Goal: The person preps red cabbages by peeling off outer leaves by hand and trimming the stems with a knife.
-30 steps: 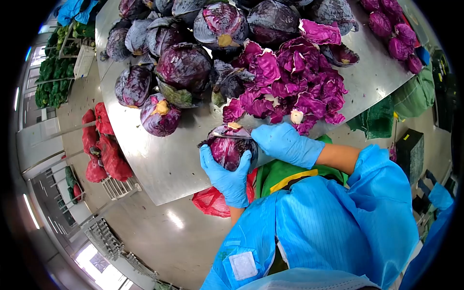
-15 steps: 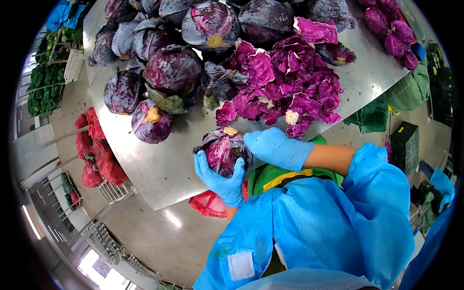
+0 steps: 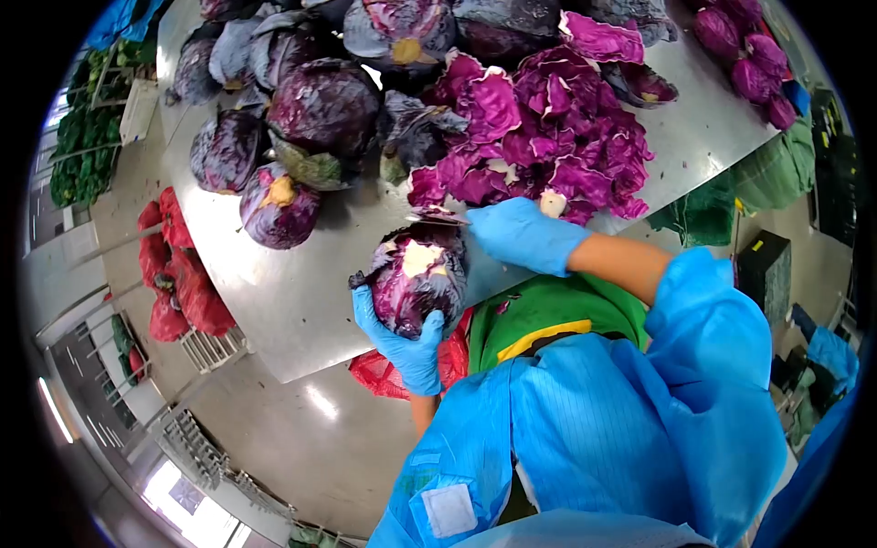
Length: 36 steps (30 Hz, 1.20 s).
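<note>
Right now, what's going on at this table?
A person in blue gloves is trimming a red cabbage, it seems. The left grip holds the cabbage at the near edge of the metal table, a pale cut patch facing up. The right grip is closed on what looks like a knife, its blade just beyond that cabbage. Loose purple leaves and darker untrimmed cabbages lie farther back.

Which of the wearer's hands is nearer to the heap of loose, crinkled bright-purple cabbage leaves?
Right. The blue-gloved right hand is beside the near edge of the leaf heap; the blue-gloved left hand is farther away, cupping the round purple cabbage with a pale cut patch.
</note>
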Each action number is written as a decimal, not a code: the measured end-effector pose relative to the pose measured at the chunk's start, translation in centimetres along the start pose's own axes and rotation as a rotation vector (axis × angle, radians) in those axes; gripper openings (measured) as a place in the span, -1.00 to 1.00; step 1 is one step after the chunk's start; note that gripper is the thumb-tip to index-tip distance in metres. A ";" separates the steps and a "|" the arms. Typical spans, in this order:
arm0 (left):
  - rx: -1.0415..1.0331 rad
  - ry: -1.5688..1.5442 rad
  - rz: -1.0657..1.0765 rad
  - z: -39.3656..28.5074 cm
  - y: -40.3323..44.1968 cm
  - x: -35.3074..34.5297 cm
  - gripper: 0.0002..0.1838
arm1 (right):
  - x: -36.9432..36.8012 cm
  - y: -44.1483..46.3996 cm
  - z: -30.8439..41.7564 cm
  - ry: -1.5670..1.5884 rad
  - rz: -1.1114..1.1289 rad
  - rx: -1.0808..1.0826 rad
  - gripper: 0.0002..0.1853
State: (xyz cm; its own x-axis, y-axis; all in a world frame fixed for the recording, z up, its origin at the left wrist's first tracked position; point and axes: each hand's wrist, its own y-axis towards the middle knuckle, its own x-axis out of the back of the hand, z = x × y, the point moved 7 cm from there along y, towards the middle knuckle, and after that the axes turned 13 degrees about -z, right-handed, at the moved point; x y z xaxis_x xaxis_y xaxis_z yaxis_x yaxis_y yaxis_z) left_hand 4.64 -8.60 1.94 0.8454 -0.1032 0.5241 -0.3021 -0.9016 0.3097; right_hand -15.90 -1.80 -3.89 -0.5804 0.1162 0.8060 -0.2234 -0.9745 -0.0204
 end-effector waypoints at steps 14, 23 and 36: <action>0.486 -0.334 0.040 3.1 -1.8 2.6 0.03 | 7.0 -7.4 3.4 0.201 -0.368 0.098 -0.83; 0.790 -0.748 -0.441 11.0 -0.6 3.6 -0.28 | 13.0 -19.6 -17.7 0.931 -1.541 -0.591 -0.61; 0.246 -0.069 -0.445 7.4 -3.0 0.3 -0.49 | 13.9 -16.0 -12.4 0.578 -1.387 -0.420 -0.69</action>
State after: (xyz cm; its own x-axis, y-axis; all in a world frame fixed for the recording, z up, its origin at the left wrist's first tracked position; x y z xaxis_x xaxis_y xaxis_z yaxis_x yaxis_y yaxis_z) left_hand 9.06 -9.06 -4.70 0.8982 0.2933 0.3275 0.1998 -0.9358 0.2904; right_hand -30.11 17.78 0.36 0.0680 0.9977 0.0072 -0.9572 0.0632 0.2823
